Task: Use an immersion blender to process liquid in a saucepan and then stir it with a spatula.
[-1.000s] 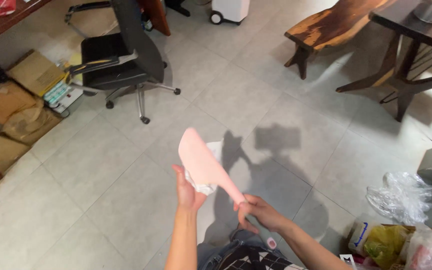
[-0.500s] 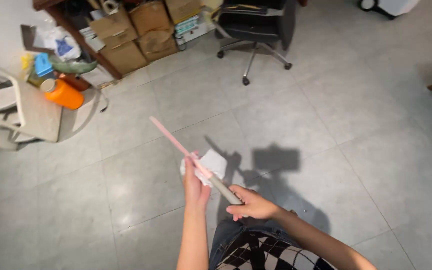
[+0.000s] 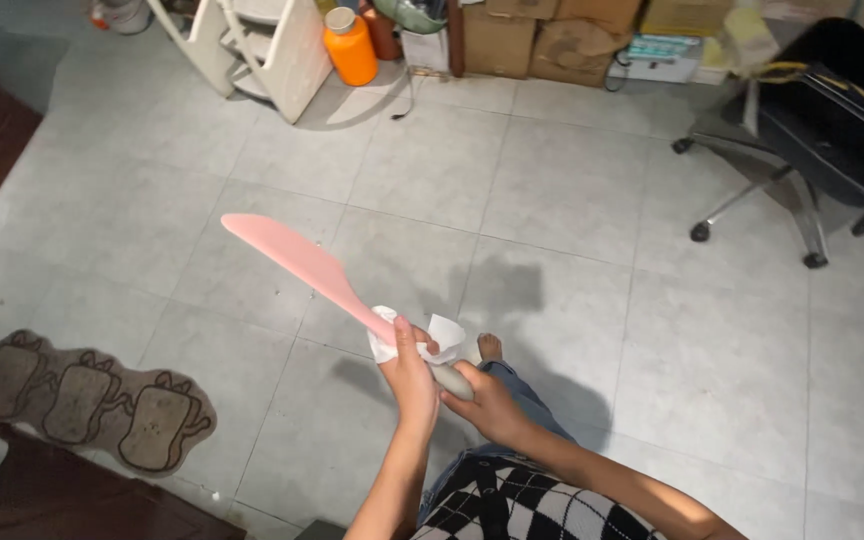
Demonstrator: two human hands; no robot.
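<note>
Grey tiled floor [image 3: 552, 200], brown mat [image 3: 92, 400], seemingly indoors

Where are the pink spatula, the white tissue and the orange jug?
pink spatula [image 3: 287, 250], head view, on the flat blade.
white tissue [image 3: 444, 331], head view, on the flap sticking out past the thumb.
orange jug [image 3: 352, 52], head view, on the middle of its body.

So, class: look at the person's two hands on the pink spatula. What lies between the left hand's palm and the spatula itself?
In the head view, a crumpled white tissue lies between the left hand and the pink spatula; the right hand grips the handle end bare.
</note>
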